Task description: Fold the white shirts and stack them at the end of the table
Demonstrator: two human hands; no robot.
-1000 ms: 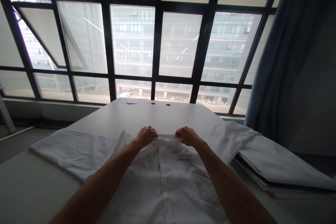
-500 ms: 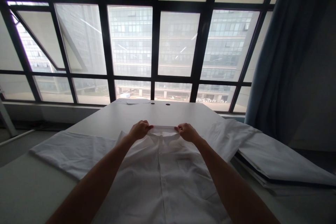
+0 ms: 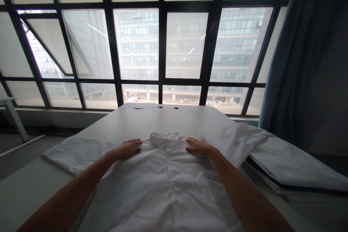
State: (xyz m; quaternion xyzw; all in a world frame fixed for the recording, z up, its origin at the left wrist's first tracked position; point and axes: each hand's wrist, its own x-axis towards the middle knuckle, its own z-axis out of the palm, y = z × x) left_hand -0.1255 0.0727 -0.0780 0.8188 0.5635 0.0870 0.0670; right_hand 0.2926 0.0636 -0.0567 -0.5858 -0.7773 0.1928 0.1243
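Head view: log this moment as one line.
left hand: open, on white fabric shirt | right hand: open, on shirt | shirt: on white table

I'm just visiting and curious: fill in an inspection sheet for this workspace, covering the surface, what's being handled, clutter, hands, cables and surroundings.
Surface: white table, two dark round spots near its far edge.
Handled: white shirt, front up, collar away from the person.
Clutter: folded white pile with a dark band, right; thin white sheet, far edge.
Hands: left hand and right hand, both open on the shirt, either side of the collar.
Cables: nothing seen.
Surroundings: dark-framed windows; blue curtain, right.
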